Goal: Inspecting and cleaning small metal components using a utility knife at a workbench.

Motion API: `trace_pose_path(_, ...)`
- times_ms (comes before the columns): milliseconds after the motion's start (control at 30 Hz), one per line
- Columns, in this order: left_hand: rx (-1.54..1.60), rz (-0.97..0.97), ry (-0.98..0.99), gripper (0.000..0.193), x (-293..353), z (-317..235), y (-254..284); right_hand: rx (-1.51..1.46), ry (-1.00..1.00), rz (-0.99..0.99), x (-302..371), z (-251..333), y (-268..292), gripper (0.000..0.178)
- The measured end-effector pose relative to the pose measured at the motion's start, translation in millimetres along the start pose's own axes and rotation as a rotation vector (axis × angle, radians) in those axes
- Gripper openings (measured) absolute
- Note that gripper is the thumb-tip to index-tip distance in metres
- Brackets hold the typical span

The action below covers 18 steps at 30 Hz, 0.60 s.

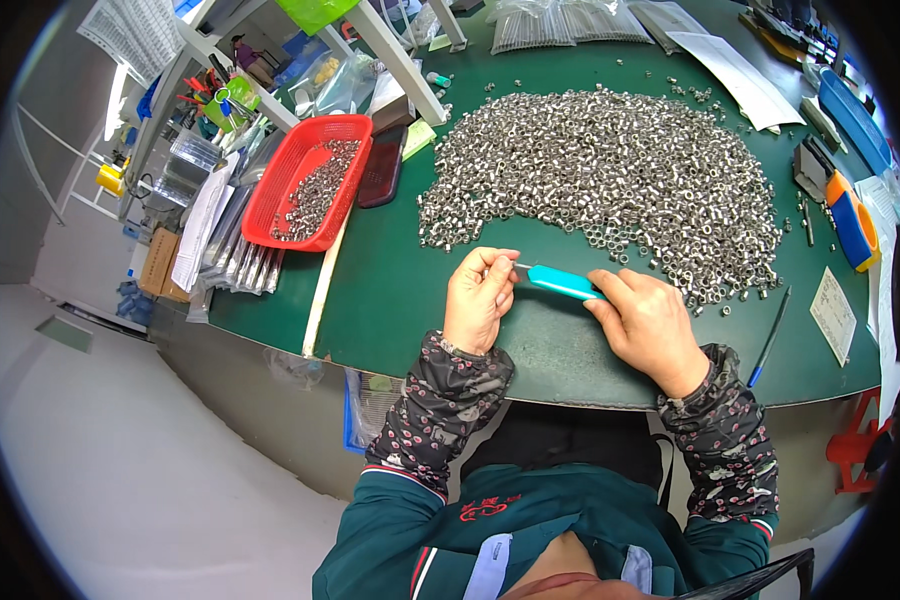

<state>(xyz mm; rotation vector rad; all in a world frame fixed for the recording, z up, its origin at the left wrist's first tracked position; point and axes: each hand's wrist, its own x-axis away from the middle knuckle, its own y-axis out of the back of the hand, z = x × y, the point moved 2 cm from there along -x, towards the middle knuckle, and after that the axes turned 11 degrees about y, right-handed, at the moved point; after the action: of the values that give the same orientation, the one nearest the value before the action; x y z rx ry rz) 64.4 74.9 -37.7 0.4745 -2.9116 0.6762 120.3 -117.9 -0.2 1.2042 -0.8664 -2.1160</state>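
My right hand [647,322] grips the end of a hand tool with a flat teal handle [562,281] and a thin metal shaft. That shaft points left into the closed fingertips of my left hand [482,298]. Whatever small piece the left fingers pinch is mostly hidden by them. Both hands are above the green table near its front edge. Just beyond them spreads a large heap of small silver metal rings [600,170], with several loose ones at its borders.
A red basket [260,215] with more rings stands at the left, beside a dark red phone [381,168]. Bagged parts [240,258] lie further left. On the right are a blue pen [768,340], a paper card [833,314], an orange-and-blue tool [852,225] and a blue tray [855,120].
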Motion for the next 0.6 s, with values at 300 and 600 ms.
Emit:
trace_pose_path(300, 0.092, 0.029, 0.016, 0.013, 1.5, -1.7, 1.8, -0.011, 0.048, -0.057, -0.4, -2.2, 2.6, 0.020)
trace_pose_path(600, 0.091, 0.043, 0.036, 0.013, 1.3, -0.8, 1.6, -0.126, 0.004, 0.004, -0.7, -3.7, -0.8, 0.019)
